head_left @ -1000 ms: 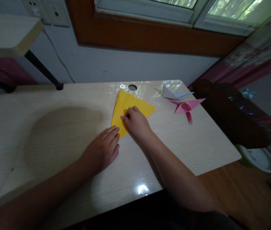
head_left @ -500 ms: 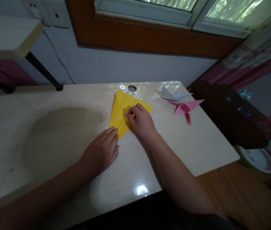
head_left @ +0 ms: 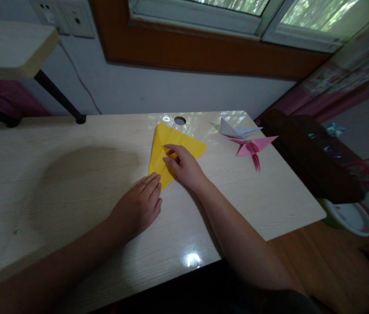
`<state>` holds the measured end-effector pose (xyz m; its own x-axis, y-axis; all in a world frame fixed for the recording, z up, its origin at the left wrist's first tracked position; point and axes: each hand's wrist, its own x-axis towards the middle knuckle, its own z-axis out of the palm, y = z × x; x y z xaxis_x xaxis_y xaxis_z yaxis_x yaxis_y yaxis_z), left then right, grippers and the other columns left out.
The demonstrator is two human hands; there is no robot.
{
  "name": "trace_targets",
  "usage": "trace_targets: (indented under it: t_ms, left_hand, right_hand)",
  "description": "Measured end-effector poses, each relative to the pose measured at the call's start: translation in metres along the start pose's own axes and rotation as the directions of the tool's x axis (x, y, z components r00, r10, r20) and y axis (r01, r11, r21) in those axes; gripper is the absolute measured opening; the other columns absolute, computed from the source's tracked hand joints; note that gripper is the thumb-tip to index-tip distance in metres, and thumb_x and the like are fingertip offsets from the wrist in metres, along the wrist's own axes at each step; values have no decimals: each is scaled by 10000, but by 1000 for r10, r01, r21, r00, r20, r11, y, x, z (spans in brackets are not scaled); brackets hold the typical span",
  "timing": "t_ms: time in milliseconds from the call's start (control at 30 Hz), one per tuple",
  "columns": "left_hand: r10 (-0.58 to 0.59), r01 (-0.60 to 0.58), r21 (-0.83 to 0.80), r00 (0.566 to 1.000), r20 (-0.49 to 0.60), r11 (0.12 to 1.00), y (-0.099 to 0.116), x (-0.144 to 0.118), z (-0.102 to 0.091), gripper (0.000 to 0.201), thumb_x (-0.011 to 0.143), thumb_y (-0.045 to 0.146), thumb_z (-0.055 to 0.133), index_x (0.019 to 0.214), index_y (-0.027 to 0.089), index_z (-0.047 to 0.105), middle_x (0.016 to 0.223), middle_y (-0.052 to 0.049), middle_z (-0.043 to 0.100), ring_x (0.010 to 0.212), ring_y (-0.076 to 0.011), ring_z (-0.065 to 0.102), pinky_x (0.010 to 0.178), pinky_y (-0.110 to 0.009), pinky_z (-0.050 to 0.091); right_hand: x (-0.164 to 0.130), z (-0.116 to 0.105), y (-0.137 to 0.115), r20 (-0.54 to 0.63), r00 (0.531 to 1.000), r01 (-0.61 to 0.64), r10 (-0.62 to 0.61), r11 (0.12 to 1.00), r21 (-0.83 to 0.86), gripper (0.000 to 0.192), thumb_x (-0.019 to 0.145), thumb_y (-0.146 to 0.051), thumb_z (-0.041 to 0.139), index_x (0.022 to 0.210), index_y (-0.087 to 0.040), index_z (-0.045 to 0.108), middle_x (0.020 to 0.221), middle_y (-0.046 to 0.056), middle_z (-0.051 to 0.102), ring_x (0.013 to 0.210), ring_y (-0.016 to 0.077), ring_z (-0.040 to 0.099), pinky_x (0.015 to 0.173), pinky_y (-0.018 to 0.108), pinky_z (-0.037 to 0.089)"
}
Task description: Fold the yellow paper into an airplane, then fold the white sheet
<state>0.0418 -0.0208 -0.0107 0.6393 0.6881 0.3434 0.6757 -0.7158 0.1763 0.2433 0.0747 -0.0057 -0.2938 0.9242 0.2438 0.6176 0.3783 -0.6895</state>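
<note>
A yellow paper, folded into a triangle, lies flat on the pale wooden desk. My left hand rests palm down, its fingertips pressing the paper's near corner. My right hand lies on the middle of the paper with fingers stretched out flat along a crease. Neither hand has the paper lifted.
A pink folded paper figure and a white-blue one sit at the desk's far right. A cable hole is just behind the yellow paper. A dark chair stands right of the desk, a shelf at upper left.
My right hand's fingers went from curled on the paper to stretched out flat, sliding slightly left along the crease. The left hand stayed put.
</note>
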Motion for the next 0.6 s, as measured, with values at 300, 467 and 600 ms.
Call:
trace_targets:
  t_ms: [300,467,600]
  left_hand:
    - [8,-8,5,1000,3,1000,0,0,0,361,935,165,525,1237,-2,633,1373,-254,595,1350,-341,531,1168,-503,460]
    - [-7,7,-48,1000,5,999,0,2,-1,347,931,162,519,1244,53,622,1378,-228,588,1364,-337,513,1167,-535,457]
    - [-9,8,-62,1000,-9,998,-1,1,0,352,926,157,521,1256,74,610,1416,-218,564,1378,-331,502,1169,-543,452]
  right_hand:
    - [4,11,2,-27,993,-111,112,993,28,319,916,-227,636,1234,-230,610,953,6,710,846,156,646,822,278,473]
    - [5,11,0,-14,995,-100,100,994,-39,255,908,-185,621,1159,-222,636,991,20,701,919,167,643,863,292,463]
    - [5,11,0,-13,996,-93,92,994,-58,255,905,-166,614,1154,-219,631,991,22,699,935,174,640,863,298,460]
